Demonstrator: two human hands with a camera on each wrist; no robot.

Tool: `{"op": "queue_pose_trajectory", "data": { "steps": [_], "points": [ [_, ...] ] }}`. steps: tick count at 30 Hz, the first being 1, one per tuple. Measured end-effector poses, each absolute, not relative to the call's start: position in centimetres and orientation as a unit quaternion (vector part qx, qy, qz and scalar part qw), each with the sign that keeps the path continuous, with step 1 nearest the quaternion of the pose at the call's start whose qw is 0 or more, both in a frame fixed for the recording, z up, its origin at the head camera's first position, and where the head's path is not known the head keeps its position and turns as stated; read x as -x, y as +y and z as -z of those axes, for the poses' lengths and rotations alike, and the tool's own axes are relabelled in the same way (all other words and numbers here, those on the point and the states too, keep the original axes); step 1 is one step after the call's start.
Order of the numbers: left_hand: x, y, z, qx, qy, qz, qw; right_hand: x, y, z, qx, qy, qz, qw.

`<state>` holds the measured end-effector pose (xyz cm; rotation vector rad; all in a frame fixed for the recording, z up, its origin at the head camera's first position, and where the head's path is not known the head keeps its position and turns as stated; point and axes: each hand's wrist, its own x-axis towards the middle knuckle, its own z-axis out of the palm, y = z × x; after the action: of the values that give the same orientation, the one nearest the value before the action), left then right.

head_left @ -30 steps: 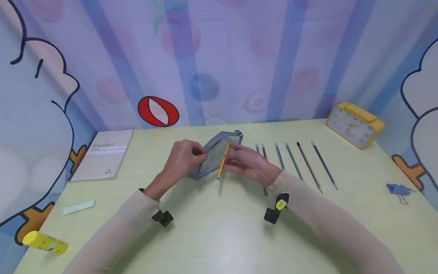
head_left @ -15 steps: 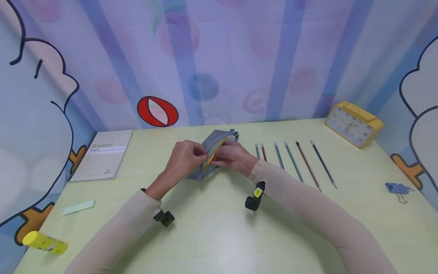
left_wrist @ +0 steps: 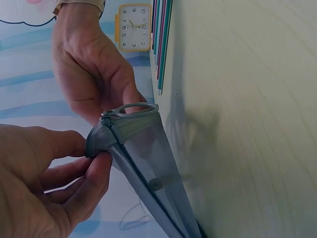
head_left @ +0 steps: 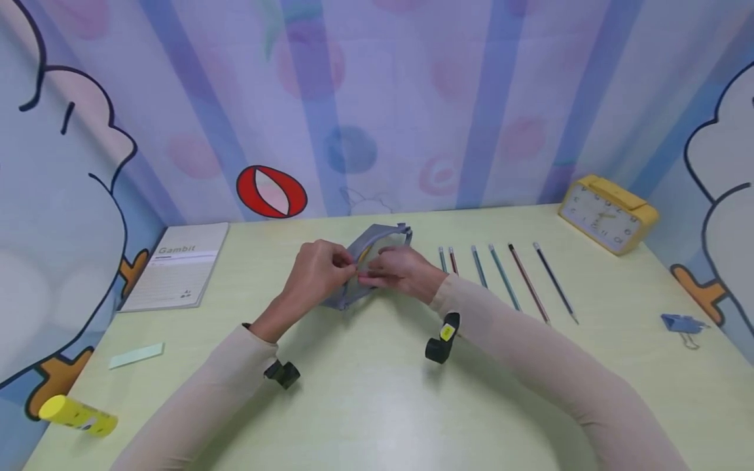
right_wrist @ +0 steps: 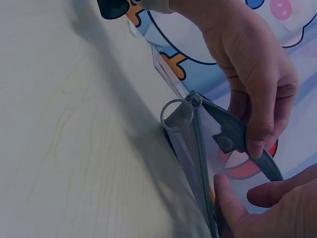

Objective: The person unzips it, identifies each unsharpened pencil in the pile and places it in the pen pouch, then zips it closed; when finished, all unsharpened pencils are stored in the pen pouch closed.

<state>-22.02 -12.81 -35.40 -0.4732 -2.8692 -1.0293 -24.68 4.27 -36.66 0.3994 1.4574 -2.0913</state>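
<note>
Left hand: pinches rim of grey mesh zip pencil pouch | Right hand: grips opposite rim, yellow pencil inside | Pouch: tabletop centre, toward far edge

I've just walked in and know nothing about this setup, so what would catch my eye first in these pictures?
Probably the two hands meeting mid-table: the left hand and the right hand both pinch the rim of a grey mesh zip pouch with something yellow showing inside. To its right lies a neat row of six slim pencils, and a yellow rectangular alarm clock sits in the far right corner.
</note>
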Motion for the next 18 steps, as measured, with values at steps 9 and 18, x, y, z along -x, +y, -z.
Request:
{"op": "queue_pose_trajectory", "data": {
  "steps": [9,18],
  "points": [
    [22.2,-12.9,35.3,0.141,-0.932,0.332,0.03,23.4,7.9,34.6,-0.022,0.692,0.668,0.272],
    [22.1,-13.3,35.5,0.15,-0.926,0.345,0.029,22.8,12.4,33.0,0.087,0.82,0.519,0.226]
  ]
}}
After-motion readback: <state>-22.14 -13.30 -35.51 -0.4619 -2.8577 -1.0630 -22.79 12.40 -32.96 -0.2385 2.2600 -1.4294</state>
